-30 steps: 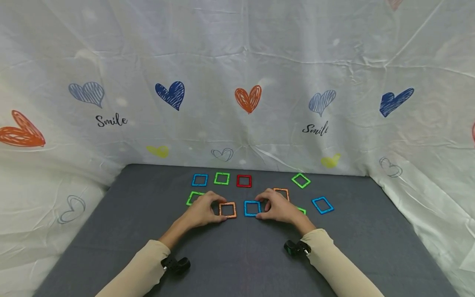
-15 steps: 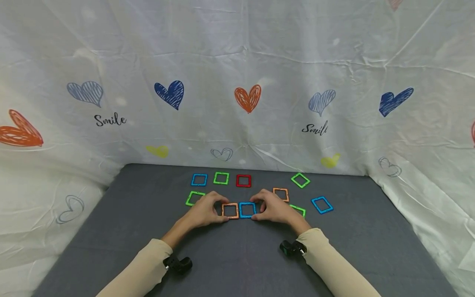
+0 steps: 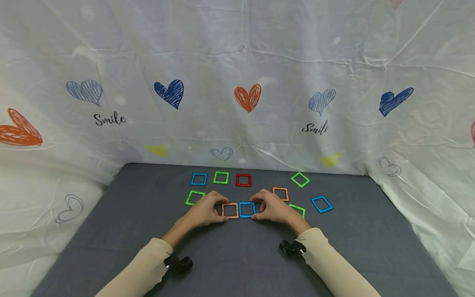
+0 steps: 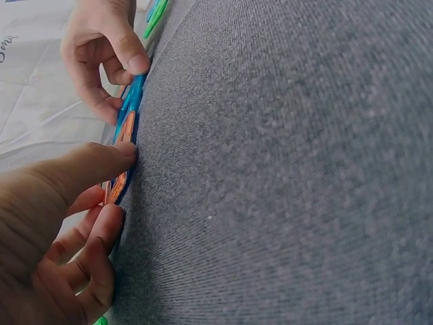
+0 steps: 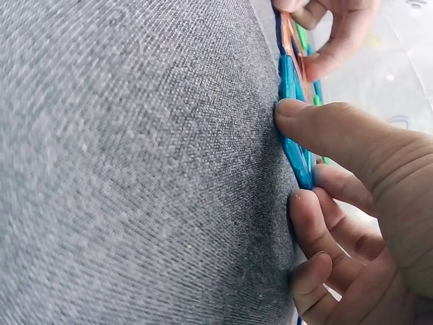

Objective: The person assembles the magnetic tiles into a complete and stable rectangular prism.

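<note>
In the head view, my left hand (image 3: pixel 204 211) pinches an orange square magnetic tile (image 3: pixel 238 210) between thumb and fingers at its left side. My right hand (image 3: pixel 275 207) holds a blue square magnetic tile (image 3: pixel 248 216) the same way from the right. Both are open frames, lying low over the cloth with their facing sides right at each other. In the left wrist view, the thumb lies on the near edge of the orange tile (image 4: pixel 129 122), and a dark blue edge shows beneath it. The right wrist view has the thumb against the blue tile (image 5: pixel 287 74).
Behind the hands lie a blue tile (image 3: pixel 199 184), a green tile (image 3: pixel 221 182) and a red tile (image 3: pixel 243 185). A green tile (image 3: pixel 189 198) sits partly behind the left hand. Beyond the right hand are another orange tile (image 3: pixel 281 188), two green ones and a blue tile (image 3: pixel 322 210). A white printed curtain (image 3: pixel 245 132) borders the grey table (image 3: pixel 237 255).
My right hand has brought the blue tile leftward up to the orange one, while my left hand shifted slightly right. Over the last half second both hands have stayed put.
</note>
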`<state>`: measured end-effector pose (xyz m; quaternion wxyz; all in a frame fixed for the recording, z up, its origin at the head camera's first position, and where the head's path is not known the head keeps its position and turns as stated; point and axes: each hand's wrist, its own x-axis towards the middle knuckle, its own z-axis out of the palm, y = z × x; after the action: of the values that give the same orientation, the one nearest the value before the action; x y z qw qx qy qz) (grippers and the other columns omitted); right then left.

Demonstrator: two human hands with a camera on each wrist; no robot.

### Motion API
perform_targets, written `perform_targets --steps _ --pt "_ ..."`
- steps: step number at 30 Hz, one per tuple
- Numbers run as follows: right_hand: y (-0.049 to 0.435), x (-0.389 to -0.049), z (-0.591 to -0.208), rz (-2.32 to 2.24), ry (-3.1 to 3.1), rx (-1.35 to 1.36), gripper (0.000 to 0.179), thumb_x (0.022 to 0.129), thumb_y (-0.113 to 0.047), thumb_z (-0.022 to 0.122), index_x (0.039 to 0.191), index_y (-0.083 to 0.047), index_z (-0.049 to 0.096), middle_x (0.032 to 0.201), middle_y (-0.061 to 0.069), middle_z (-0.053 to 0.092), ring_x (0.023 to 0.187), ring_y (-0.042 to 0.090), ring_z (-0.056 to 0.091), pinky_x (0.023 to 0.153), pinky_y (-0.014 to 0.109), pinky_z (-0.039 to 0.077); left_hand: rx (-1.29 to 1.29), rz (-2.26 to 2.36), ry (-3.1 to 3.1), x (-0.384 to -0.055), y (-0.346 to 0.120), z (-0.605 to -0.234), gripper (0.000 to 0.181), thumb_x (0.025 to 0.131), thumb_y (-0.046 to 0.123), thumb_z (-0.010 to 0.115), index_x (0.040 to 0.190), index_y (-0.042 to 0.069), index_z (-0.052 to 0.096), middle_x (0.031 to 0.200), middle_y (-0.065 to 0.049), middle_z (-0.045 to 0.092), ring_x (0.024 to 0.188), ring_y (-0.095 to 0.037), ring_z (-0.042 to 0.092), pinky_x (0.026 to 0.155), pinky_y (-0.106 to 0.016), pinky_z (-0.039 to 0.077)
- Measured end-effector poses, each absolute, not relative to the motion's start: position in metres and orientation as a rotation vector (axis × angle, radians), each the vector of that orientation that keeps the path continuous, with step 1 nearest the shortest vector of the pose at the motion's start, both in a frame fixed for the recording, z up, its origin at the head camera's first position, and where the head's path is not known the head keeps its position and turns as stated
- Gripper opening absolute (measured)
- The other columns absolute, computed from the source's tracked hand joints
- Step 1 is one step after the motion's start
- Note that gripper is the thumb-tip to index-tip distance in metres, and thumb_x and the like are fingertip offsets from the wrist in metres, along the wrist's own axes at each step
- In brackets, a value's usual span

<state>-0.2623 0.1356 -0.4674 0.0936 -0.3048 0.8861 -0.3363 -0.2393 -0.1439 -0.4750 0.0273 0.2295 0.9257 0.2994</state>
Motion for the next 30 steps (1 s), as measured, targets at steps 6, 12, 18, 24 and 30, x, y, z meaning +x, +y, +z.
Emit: perform_targets --steps 6,12,18,24,30 --pt "0.135 -0.26 -0.468 -0.976 2.66 -0.889 0.046 0.083 -0.019 0.088 0.122 -0.005 0.07 0.108 0.005 0.058 0.074 0.008 0.056 0.067 0.027 0.051 0.712 0.931 2.857 -0.238 -0.144 -0.474 0.046 0.081 0.024 0.09 0.121 0.011 0.073 0.116 -0.006 0.059 0.071 -0.008 0.054 0.063 -0.026 0.051" --pt "0.134 -0.255 -0.469 -0.994 2.67 -0.874 0.046 0.083 -0.019 0.088 0.123 -0.005 0.07 0.108 0.007 0.058 0.074 0.009 0.055 0.067 0.028 0.051 0.745 1.0 2.845 -0.233 -0.149 -0.473 0.048 0.082 0.024 0.089 0.125 0.011 0.07 0.117 -0.007 0.059 0.069 -0.006 0.054 0.062 -0.025 0.051" --pt "0.134 -0.253 -0.47 -1.005 2.673 -0.862 0.047 0.084 -0.019 0.088 0.124 -0.004 0.069 0.11 0.008 0.057 0.076 0.009 0.054 0.069 0.028 0.05 0.809 1.126 2.817 -0.227 -0.169 -0.469 0.053 0.083 0.019 0.088 0.13 0.007 0.066 0.119 -0.011 0.059 0.069 -0.002 0.059 0.064 -0.025 0.054" --pt "0.134 -0.252 -0.47 -1.005 2.672 -0.86 0.048 0.084 -0.019 0.087 0.125 -0.003 0.068 0.11 0.008 0.056 0.077 0.009 0.054 0.069 0.028 0.05 0.756 1.159 2.843 -0.226 -0.196 -0.465 0.055 0.084 0.018 0.087 0.132 0.005 0.064 0.121 -0.012 0.059 0.069 -0.002 0.061 0.067 -0.028 0.054" --pt "0.135 -0.251 -0.471 -1.004 2.692 -0.864 0.048 0.084 -0.018 0.087 0.125 -0.002 0.068 0.109 0.008 0.056 0.077 0.01 0.054 0.069 0.028 0.05 0.691 1.213 2.858 -0.226 -0.219 -0.465 0.054 0.084 0.014 0.086 0.132 0.003 0.063 0.122 -0.015 0.058 0.072 -0.004 0.063 0.069 -0.03 0.055"
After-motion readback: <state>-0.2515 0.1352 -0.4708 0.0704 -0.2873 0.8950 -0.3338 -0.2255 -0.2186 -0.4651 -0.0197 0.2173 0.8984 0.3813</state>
